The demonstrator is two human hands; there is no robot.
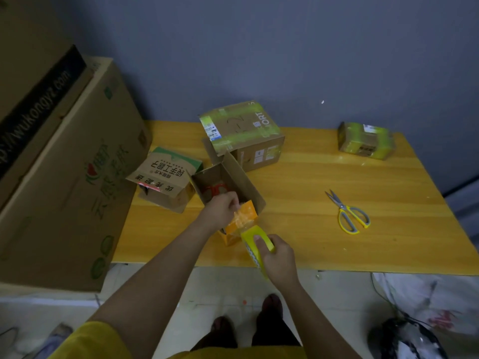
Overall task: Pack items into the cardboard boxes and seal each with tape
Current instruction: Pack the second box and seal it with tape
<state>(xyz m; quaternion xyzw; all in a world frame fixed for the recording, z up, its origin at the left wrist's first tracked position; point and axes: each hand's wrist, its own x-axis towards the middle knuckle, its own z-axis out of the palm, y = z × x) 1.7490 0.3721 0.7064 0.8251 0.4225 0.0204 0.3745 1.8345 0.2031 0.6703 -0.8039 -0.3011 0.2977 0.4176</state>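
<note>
An open cardboard box (234,186) with an orange front stands near the table's front edge, and something red (214,190) lies inside it. My left hand (222,209) pinches the free end of clear tape (241,219) against the box's orange flap. Just below it, my right hand (278,257) grips a yellow tape roll (255,235), with the strip stretched between roll and box. Two taped boxes sit behind: a larger one (242,134) and a small one (366,141) at the far right.
Yellow-handled scissors (348,213) lie on the wooden table (311,182) to the right. A printed box (164,177) with loose flaps sits to the left. Large cartons (59,164) are stacked at the left edge. Bags (414,320) lie on the floor at right.
</note>
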